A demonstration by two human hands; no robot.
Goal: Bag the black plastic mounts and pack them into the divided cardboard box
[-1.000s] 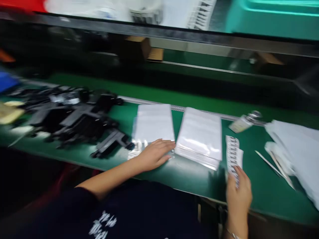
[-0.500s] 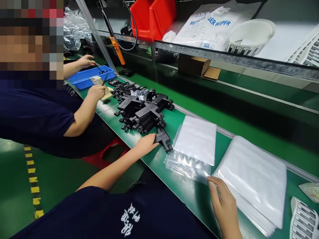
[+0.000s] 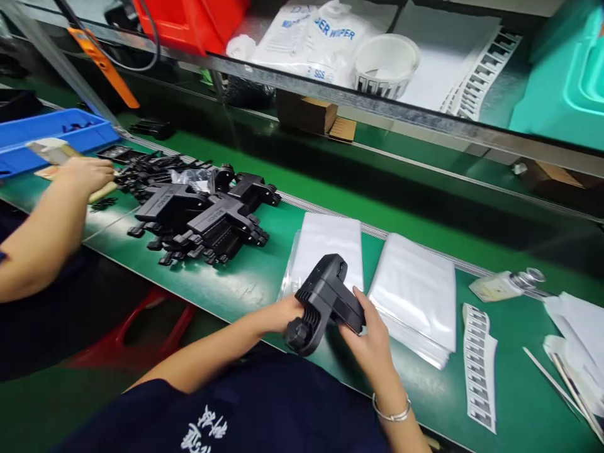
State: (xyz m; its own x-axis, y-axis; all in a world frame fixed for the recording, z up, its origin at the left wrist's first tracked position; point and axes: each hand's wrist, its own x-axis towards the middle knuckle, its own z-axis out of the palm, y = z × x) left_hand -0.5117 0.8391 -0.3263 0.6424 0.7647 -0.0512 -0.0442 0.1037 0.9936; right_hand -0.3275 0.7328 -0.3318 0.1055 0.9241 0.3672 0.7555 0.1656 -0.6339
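Head view: at a green bench [image 3: 245, 286], a co-worker's hand [image 3: 87, 173] works at far left beside a blue tray [image 3: 28, 154], while a heap of black brackets [image 3: 207, 217] lies next along, untouched by the wearer. Near the middle, one bracket [image 3: 325, 289] is up off the bench, in front of the left bag stack [image 3: 333, 239]. The left hand [image 3: 287, 313] reaches in behind it; its fingers are hidden, so its grip cannot be told. The right hand [image 3: 370, 336] grasps the bracket's near arm, thumb on one side and fingers on the other. Farther right, the right bag stack [image 3: 418, 292] lies flat, followed by a label strip [image 3: 479, 371] and a bottle [image 3: 500, 285] lying on its side. Work on this piece looks barely begun: it is picked up, with no bag around it, and the heap suggests many more remain. Half a second ago, the bracket lay on the bench at the left bag stack's edge under the left hand, and the right hand was at the bags' lower edge, away from it; now it is raised and the right hand has closed on it. The view has swung right, bringing the whole strip and bottle into frame.
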